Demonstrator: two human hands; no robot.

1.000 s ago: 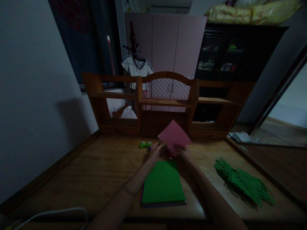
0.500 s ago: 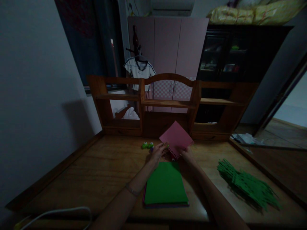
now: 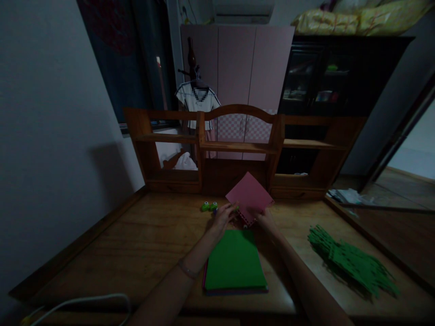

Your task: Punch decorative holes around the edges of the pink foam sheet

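Observation:
A pink sheet of paper (image 3: 249,194) is held up at an angle, one corner pointing upward, with a row of small notches or holes along its lower left edge. My right hand (image 3: 265,219) grips its lower right side with closed fingers. At the sheet's lower left edge, my left hand (image 3: 223,216) has its fingers bent round something small and dark that I cannot make out. Just below the sheet, a small white eye-like spot (image 3: 245,226) shows on a partly hidden reddish object. Nearer me lies a stack of coloured sheets with a green sheet (image 3: 236,260) on top.
Small green frog-like pieces with big eyes (image 3: 209,206) sit left of my left hand. A heap of green cut paper strips (image 3: 351,260) lies at the right. A wooden shelf unit (image 3: 238,147) borders the desk's back, and a white cable (image 3: 91,298) loops at the front left.
Almost nothing differs. The pink sheet and both hands keep nearly the same place, with only a very slight shift of the right hand and the sheet.

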